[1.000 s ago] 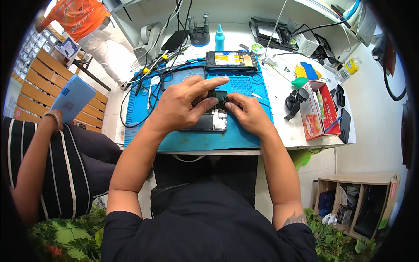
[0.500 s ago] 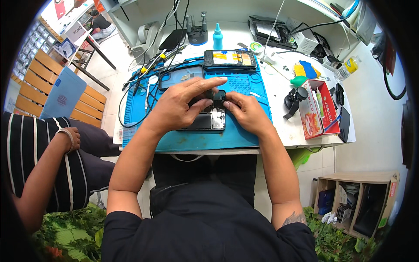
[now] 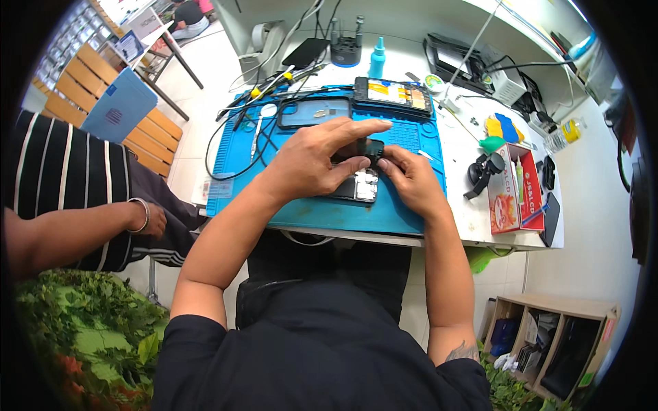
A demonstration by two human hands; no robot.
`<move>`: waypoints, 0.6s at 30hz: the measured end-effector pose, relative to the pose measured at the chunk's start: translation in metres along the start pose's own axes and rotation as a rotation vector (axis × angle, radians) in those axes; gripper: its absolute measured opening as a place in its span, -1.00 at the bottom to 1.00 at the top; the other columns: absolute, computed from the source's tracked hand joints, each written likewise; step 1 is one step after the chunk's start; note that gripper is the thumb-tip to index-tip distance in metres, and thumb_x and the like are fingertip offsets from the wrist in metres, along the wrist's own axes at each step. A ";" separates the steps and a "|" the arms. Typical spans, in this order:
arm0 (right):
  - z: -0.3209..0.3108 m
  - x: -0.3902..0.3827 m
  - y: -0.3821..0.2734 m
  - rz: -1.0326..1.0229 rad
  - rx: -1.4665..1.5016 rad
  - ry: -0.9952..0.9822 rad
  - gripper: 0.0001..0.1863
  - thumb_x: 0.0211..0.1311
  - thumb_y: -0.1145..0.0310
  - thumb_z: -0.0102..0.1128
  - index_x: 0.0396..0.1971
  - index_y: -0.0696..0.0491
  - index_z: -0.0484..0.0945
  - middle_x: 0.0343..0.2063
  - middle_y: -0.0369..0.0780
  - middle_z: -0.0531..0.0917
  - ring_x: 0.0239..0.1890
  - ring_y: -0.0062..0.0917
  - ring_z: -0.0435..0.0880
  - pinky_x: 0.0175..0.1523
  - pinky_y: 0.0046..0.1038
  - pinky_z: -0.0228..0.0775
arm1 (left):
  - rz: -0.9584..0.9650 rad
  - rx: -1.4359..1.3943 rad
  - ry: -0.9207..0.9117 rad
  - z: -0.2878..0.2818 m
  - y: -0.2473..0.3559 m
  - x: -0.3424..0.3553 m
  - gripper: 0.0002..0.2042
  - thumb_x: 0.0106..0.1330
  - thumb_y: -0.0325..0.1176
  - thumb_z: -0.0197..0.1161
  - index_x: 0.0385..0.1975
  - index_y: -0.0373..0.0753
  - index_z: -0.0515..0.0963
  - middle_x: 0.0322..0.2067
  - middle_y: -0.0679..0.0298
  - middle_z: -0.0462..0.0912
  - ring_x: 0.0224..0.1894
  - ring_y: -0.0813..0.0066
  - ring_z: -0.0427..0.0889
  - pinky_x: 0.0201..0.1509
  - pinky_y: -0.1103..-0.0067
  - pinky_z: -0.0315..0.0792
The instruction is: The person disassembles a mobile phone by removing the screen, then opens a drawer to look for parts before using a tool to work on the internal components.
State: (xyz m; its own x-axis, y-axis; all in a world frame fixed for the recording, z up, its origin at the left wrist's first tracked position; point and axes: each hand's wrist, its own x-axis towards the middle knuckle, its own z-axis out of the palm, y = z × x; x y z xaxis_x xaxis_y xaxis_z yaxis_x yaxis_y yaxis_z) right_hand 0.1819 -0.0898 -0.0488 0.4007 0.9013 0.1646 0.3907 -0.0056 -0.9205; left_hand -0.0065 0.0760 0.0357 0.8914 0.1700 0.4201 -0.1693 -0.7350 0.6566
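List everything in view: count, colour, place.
Desk: 1, white, centre
Mat: 1, blue, on desk
Near phone: 1, black, below hands
Far phone: 1, black, mat's back
Squeeze bottle: 1, teal, behind mat
Clear bottle: 1, yellow-labelled, desk's right
Box: 1, red, desk's right
Bench: 1, orange-brown, left
Shelf: 1, tan, lower right
Foliage: uncounted, green, lower corners
Striped bystander: 1, black-white, left
Part: 1, black, between hands
Left hand: 1, bare, by part
Right hand: 1, bare, at part

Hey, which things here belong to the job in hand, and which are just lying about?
In hand, apparently: dark piece between left hand and right hand; opened phone; blue mat beneath.
Probably lying about: teal bottle; clear bottle; green bulb; red box.
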 end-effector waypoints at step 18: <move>0.001 0.002 -0.004 -0.063 0.010 -0.005 -0.79 0.55 0.48 0.29 0.06 0.24 0.70 -0.27 -0.03 0.83 -0.27 -0.45 0.76 -0.08 -0.35 0.57 | -0.037 -0.109 0.016 0.005 -0.007 -0.007 -0.22 0.31 -0.66 0.53 0.56 -0.09 0.46 -0.03 0.24 0.79 -0.04 0.50 0.84 0.16 0.50 0.73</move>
State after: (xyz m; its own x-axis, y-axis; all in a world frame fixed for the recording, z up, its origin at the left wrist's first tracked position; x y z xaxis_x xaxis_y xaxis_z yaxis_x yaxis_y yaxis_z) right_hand 0.1802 -0.0871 -0.0453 0.3720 0.9017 0.2205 0.4064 0.0553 -0.9120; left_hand -0.0095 0.0767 0.0244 0.8912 0.2068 0.4036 -0.1820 -0.6521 0.7359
